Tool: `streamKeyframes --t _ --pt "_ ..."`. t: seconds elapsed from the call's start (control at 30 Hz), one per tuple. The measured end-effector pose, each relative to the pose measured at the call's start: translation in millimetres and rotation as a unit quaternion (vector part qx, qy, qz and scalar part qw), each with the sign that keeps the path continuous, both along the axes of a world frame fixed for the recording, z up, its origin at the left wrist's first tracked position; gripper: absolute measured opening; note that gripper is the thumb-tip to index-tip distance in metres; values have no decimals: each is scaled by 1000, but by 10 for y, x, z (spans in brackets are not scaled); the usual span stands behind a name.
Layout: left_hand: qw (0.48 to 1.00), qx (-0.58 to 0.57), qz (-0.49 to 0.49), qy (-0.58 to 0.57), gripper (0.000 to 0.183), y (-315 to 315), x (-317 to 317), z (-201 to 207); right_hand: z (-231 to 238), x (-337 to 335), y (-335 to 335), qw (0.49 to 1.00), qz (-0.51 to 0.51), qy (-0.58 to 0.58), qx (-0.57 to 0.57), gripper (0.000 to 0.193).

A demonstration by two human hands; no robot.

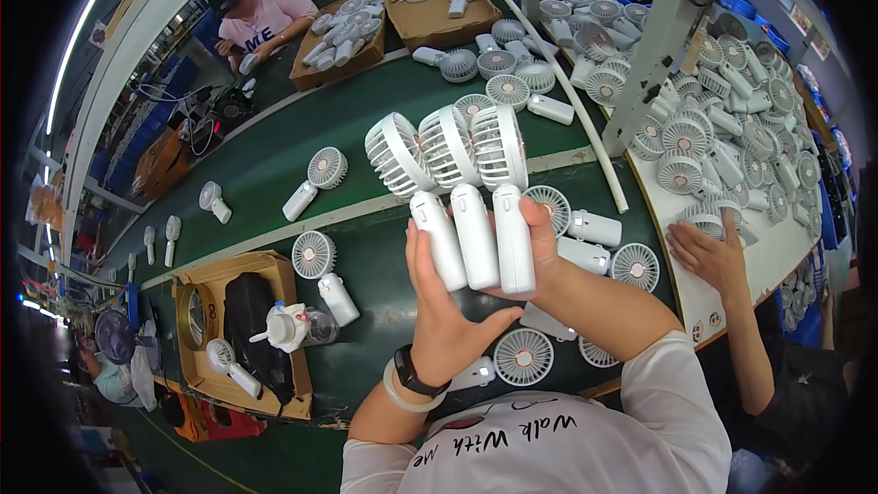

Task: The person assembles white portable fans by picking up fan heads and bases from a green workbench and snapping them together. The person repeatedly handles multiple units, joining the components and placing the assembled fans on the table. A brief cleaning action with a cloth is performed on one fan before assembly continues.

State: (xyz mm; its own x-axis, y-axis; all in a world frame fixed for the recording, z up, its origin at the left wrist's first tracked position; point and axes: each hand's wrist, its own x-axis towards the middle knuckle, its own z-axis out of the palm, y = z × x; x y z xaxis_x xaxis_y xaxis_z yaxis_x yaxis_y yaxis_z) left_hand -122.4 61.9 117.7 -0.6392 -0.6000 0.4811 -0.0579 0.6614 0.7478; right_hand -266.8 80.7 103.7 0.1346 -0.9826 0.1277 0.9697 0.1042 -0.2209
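In front of me, three white handheld fans [475,240] stand side by side, their round caged heads pointing away and handles toward me. My left hand [446,325] lies along the left handle, fingers straight up its side and thumb stretched out below the handle bottoms. From the right, my right hand [546,261] grips the row, its thumb on the rightmost handle and its other fingers mostly hidden behind. More white fans lie on the green table under my arms, one fan head [524,357] just below my right forearm.
A cardboard tray [297,375] to the left holds a black pouch, a tape roll and a fan. Beside it stands a clear bottle [320,327]. A white pole [585,128] crosses the far right near a large fan pile [722,142], where another person's hand [704,256] reaches. Someone sits across the belt.
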Motion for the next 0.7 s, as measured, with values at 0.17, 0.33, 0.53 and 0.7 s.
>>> streamKeyframes --t 0.17,0.33,0.53,0.7 --pt "996 -56 3 -74 105 166 -160 180 -109 -168 120 999 32 -32 -14 66" --pt "963 -195 -61 -177 111 272 -397 97 -90 -518 385 999 -33 33 7 61" --pt "960 -110 -181 -184 91 -341 -825 -299 -130 -1273 1481 946 -213 227 94 71" --pt "913 -185 70 -357 80 -1315 -1201 -914 -255 -1752 2598 674 -505 458 284 67"
